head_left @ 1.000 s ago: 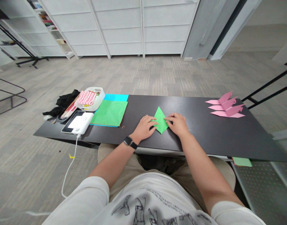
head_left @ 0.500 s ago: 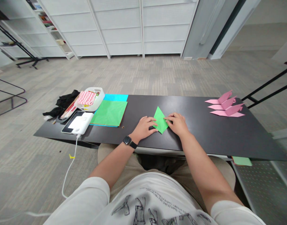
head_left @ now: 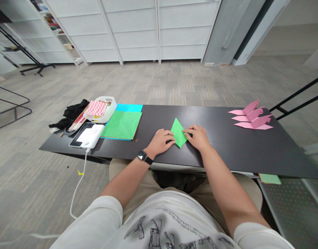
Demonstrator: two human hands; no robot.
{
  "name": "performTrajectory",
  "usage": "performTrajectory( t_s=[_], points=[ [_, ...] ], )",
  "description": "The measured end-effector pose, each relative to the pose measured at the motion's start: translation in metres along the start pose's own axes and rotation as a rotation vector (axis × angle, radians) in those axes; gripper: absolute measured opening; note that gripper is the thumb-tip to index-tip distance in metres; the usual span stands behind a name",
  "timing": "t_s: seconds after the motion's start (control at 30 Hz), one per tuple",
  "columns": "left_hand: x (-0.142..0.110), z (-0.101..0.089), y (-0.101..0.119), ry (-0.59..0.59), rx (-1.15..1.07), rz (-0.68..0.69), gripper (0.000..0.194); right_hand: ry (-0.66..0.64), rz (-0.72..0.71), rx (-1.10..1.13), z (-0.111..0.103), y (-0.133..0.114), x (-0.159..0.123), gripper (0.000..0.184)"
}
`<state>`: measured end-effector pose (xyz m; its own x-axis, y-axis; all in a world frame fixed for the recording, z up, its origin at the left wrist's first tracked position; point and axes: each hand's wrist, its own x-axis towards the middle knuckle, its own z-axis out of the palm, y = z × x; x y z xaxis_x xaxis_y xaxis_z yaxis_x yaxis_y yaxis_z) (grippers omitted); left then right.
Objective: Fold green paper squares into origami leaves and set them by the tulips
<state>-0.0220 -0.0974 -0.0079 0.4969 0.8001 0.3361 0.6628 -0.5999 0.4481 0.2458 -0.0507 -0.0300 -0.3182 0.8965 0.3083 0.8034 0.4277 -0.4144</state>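
Green folded paper (head_left: 179, 133), kite-shaped, flat on dark table (head_left: 226, 148), directly between both sets of fingertips; presumably light, thin, easily creased, best taken by side edges. Left hand (head_left: 161, 141): fingers lightly curled against left edge, grip impossible to judge. Right hand (head_left: 198, 137): thumb and forefinger narrowed at right edge, pinch or press unclear. Well right of fingers: three pink paper birds (head_left: 252, 117). Well left: green-topped sheet stack (head_left: 122, 125).

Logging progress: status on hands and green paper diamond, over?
Left hand, right hand: touching opposite edges. Green paper diamond between them. Three pink folded-paper figures far right, not obstructing.
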Motion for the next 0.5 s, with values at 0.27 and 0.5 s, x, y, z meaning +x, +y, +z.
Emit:
performTrajectory(
  t_s=[0.27,0.5],
  points=[
    [0.002,0.001,0.003,0.001,0.039,-0.003,0.017,0.019,-0.001,0.022,-0.002,-0.004,0.0,0.025],
    [0.001,-0.002,0.006,0.198,0.001,-0.107,0.017,-0.047,-0.142,0.19,-0.017,-0.014,0.001,0.036]
  ],
)
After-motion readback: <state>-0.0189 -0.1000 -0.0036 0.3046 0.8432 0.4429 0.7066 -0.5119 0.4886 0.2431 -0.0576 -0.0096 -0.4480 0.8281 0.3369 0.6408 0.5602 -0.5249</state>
